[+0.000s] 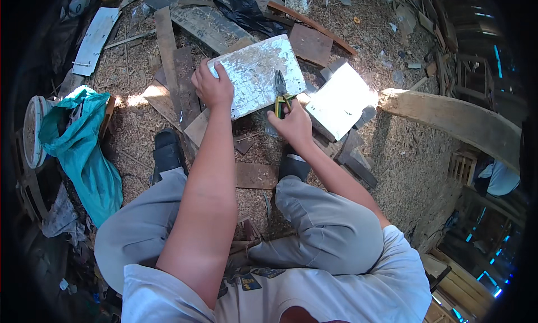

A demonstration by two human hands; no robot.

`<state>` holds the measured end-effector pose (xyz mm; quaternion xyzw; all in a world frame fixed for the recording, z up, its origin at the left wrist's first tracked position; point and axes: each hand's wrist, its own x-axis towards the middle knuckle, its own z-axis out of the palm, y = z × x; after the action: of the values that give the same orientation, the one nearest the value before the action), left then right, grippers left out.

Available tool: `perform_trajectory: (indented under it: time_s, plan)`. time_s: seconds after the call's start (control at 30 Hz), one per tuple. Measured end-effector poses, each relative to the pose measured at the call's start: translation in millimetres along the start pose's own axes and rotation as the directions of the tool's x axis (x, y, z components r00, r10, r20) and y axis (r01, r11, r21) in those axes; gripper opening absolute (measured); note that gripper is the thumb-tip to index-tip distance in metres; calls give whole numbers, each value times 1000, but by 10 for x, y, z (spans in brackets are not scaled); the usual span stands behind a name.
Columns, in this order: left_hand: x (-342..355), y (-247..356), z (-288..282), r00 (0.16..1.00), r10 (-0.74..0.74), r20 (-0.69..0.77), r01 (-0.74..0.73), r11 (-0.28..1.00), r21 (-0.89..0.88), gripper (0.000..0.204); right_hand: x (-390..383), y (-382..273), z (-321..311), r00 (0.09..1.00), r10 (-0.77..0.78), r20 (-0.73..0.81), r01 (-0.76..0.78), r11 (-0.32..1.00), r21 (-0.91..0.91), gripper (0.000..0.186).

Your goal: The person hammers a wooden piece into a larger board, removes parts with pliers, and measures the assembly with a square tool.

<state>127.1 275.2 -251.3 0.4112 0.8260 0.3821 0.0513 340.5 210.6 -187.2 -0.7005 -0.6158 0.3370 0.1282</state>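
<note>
Sawdust and wood scraps cover the ground (403, 155) around me. My left hand (213, 88) presses flat, fingers spread, on a scuffed whitish board (252, 70); my right hand (291, 123) grips green-handled pliers (280, 93) at its near edge.

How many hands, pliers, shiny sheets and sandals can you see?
Hands: 2, the left hand and the right hand
Pliers: 1
Shiny sheets: 2, a near sheet and a far sheet
Sandals: 2, a left sandal and a right sandal
Total: 7
</note>
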Motion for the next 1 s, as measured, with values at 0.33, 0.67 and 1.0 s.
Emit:
perform_trajectory:
  time_s: [0.33,0.67,1.0]
  plan:
    - [39,-35,-17,998,-40,57,38,999,39,38,-83,3,42,1000,2,11,-5,980,201,60]
    - [54,-53,-134,996,-30,79,23,996,84,55,-327,409,398,998,-43,-48,60,896,439,44]
    - [-456,-492,-674,999,34,-29,-38,991,-126,68,-433,893,848,991,26,129,-82,891,447,35]
